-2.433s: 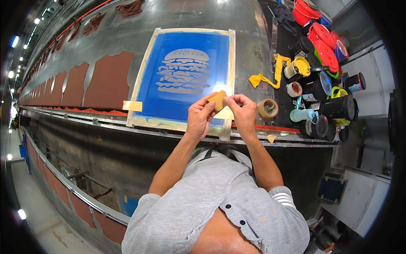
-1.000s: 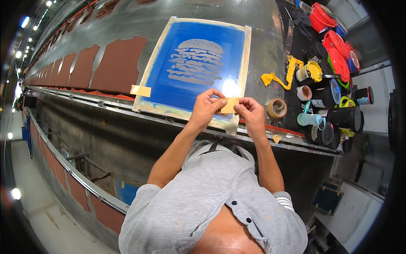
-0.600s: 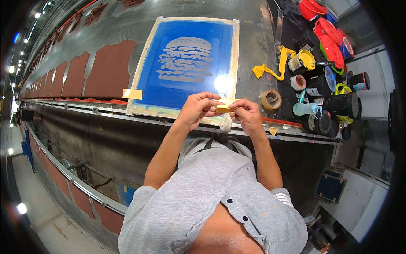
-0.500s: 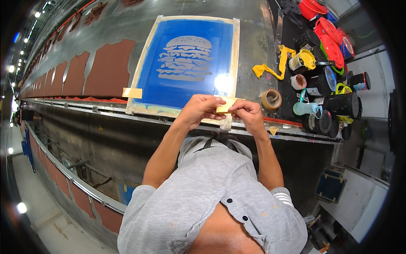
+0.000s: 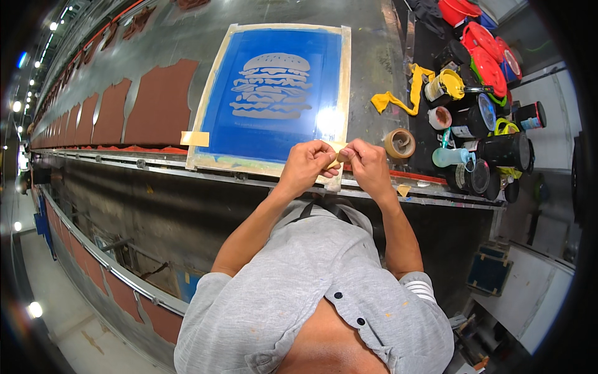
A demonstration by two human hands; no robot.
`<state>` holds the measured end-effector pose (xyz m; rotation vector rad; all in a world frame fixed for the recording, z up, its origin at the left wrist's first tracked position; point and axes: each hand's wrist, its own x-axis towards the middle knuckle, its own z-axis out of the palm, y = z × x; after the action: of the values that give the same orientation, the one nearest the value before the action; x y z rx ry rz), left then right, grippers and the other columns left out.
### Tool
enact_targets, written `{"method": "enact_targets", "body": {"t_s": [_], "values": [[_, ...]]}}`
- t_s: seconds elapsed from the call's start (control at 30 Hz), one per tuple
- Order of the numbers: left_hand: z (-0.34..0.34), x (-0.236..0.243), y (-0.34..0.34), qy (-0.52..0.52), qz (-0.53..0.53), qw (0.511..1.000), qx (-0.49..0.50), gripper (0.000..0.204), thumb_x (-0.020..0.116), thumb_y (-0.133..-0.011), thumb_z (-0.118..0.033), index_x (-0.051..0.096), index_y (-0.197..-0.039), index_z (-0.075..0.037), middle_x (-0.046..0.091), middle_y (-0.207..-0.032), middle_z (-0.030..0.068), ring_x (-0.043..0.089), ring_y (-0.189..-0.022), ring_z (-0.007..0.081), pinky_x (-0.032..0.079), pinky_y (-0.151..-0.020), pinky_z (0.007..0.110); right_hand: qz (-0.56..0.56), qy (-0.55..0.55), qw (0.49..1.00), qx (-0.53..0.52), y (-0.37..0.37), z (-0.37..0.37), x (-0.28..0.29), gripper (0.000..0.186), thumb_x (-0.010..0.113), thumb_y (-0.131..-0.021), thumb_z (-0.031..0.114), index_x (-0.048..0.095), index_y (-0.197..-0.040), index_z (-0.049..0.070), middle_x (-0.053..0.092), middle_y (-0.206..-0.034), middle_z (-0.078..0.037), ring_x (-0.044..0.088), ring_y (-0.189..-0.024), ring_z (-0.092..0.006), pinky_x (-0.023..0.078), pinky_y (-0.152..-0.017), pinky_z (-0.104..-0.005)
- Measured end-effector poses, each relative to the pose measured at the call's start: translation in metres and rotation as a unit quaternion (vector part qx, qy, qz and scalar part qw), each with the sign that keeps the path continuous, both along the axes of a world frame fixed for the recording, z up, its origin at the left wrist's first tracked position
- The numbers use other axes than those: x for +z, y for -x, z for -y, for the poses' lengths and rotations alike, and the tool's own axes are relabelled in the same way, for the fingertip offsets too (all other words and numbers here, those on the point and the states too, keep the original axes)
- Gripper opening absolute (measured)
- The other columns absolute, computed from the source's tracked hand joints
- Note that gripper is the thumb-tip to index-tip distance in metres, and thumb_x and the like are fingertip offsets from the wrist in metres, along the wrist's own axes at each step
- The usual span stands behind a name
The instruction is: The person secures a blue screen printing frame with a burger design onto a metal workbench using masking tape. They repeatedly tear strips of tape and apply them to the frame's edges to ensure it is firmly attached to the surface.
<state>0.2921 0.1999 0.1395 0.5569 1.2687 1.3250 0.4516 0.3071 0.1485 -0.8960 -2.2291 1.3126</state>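
Note:
My left hand (image 5: 309,166) and my right hand (image 5: 366,163) meet over the near right corner of a screen printing frame. Both pinch a small piece of pale yellow tape (image 5: 337,148), mostly covered by my fingers. The screen (image 5: 215,124) lies flat, its blue mesh bearing a pale burger design and its pale border taped. A short strip of yellow tape (image 5: 195,138) sticks to the frame's left edge. Just right of my right hand, a roll of tan tape (image 5: 399,144) rests on the table.
Brown fabric pieces (image 5: 163,96) lie in a row along the table (image 5: 374,56) to the left. At right stand a yellow ink tub (image 5: 450,84), a pale turquoise bottle (image 5: 450,157), red lids (image 5: 489,75) and several dark tubs. A yellow-stained cloth (image 5: 405,100) lies beside them. A metal rail (image 5: 436,198) edges the table.
My left hand has moved right, closer to my right hand. The tape between them is now more hidden by my fingers. The screen and tape roll stay put.

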Motion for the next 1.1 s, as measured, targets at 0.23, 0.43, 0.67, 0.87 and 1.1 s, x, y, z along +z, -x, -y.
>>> {"method": "enact_targets", "body": {"t_s": [0.23, 0.43, 0.67, 0.87, 1.1], "values": [[-0.004, -0.015, -0.015, -0.012, 0.094, 0.989, 0.112, 0.013, 0.066, -0.095, -0.01, 0.07, -0.097, 0.002, 0.069, -0.089, 0.0068, 0.066, -0.079, 0.0136, 0.056, -0.076, 0.029, -0.187, 0.276, 0.942, -0.041, 0.008, 0.012, -0.015, 0.02, 0.067, -0.091, 0.004, 0.058, -0.109, 0.0, 0.066, -0.087, -0.004, 0.062, -0.074, -0.0072, 0.051, -0.06, -0.0226], [-0.004, -0.017, -0.016, -0.014, 0.121, 0.987, 0.101, 0.013, 0.064, -0.095, -0.008, 0.069, -0.095, 0.003, 0.07, -0.09, 0.0082, 0.066, -0.079, 0.0142, 0.054, -0.074, 0.029, -0.255, 0.152, 0.954, -0.03, 0.005, 0.019, -0.033, 0.015, 0.064, -0.085, -0.006, 0.066, -0.098, 0.0, 0.065, -0.087, -0.004, 0.061, -0.075, -0.0081, 0.047, -0.061, -0.0219], [-0.005, 0.009, -0.015, -0.059, 0.111, 0.988, 0.084, 0.017, 0.067, -0.091, -0.003, 0.069, -0.105, 0.007, 0.072, -0.096, 0.0102, 0.068, -0.084, 0.0141, 0.056, -0.076, 0.027, -0.261, -0.037, 0.964, 0.039, 0.001, 0.003, -0.018, 0.023, 0.062, -0.081, -0.011, 0.071, -0.099, 0.0, 0.065, -0.093, -0.009, 0.062, -0.08, -0.0126, 0.049, -0.066, -0.026], [-0.003, 0.0, -0.021, -0.075, -0.014, 0.991, 0.114, 0.026, 0.07, -0.088, -0.001, 0.067, -0.112, 0.009, 0.069, -0.093, 0.0062, 0.063, -0.079, 0.0079, 0.052, -0.07, 0.021, -0.227, 0.321, 0.918, -0.039, 0.001, 0.011, -0.024, 0.014, 0.058, -0.095, 0.006, 0.065, -0.101, -0.004, 0.064, -0.084, -0.004, 0.057, -0.071, -0.0099, 0.047, -0.062, -0.0255], [0.007, -0.013, -0.02, -0.005, -0.042, 0.997, 0.063, 0.013, 0.069, -0.092, -0.007, 0.071, -0.097, 0.005, 0.066, -0.079, 0.0036, 0.06, -0.07, 0.0083, 0.05, -0.065, 0.023, -0.146, 0.155, 0.975, -0.06, 0.006, 0.015, -0.027, 0.011, 0.061, -0.096, 0.008, 0.063, -0.092, -0.003, 0.062, -0.073, 0.0, 0.055, -0.066, -0.0054, 0.045, -0.058, -0.0221]]}}
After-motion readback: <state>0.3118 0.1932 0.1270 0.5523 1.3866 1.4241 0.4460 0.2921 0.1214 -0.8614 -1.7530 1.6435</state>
